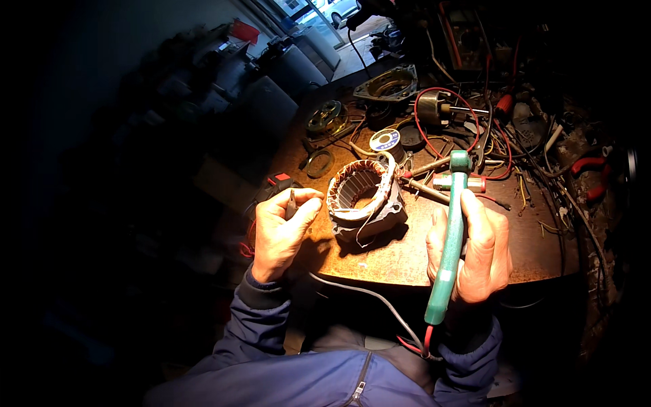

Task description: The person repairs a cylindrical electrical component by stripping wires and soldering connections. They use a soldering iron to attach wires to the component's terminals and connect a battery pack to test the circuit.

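Note:
A motor stator [366, 203] with laced copper windings round its top rim sits on the wooden workbench, between my hands. My right hand [478, 254] is closed round a green corded tool [449, 251], held upright to the right of the stator. It has a rounded head at the top, and red wire leaves its lower end; its kind I cannot make out. Left of the stator, my left hand [281, 227] is closed in a pinch. A small dark pointed metal tip [291, 205] shows between its thumb and fingers; the rest is hidden.
Behind the stator stand a wire spool [386, 140] and a metal housing [388, 85]. A rotor with a shaft [434, 108] lies at the far right among tangled wires. Red-handled pliers [590, 166] lie at the right edge. A grey cable [366, 290] hangs across the bench's front edge.

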Tool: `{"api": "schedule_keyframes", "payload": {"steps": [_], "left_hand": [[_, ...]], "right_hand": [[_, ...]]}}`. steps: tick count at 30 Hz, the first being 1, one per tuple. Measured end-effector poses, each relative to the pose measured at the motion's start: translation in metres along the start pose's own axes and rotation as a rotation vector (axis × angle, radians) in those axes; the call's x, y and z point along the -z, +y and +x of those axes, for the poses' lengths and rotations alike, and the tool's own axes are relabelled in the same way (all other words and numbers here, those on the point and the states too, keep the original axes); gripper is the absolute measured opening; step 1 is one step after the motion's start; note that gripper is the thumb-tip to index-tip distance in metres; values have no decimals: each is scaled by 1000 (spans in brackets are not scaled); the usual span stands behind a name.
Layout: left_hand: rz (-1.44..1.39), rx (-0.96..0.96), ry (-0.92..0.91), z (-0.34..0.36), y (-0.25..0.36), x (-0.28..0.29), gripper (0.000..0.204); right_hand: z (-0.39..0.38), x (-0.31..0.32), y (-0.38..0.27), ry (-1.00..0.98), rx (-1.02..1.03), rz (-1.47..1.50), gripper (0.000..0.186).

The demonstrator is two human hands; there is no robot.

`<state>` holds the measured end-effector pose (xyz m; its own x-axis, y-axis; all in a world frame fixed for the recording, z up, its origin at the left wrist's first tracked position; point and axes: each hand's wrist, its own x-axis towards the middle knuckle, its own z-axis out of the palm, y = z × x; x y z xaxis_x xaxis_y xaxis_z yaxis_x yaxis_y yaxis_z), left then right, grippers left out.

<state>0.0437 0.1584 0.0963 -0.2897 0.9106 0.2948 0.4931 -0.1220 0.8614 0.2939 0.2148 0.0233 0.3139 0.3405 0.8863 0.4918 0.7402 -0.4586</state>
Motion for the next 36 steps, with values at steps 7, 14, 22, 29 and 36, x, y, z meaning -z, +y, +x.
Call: {"api": "schedule_keyframes", "payload": {"steps": [7,14,22,29,36], "left_hand": [[42,-11,-33,2,3,-6,11],[90,-62,-14,5,5,-13,11],[0,-6,8,5,3,-6,13],[46,-4,4,5,3,-8,10],[9,65,-54,3,9,-10,10]], "right_hand": [[2,1,2,-6,-4,18,49],[2,3,3,-17,-18,40,47],[2,4,2,-30,-32,37,47],[2,3,0,-14,-38,45,48],[3,5,1,-25,-35,20,49]]}}
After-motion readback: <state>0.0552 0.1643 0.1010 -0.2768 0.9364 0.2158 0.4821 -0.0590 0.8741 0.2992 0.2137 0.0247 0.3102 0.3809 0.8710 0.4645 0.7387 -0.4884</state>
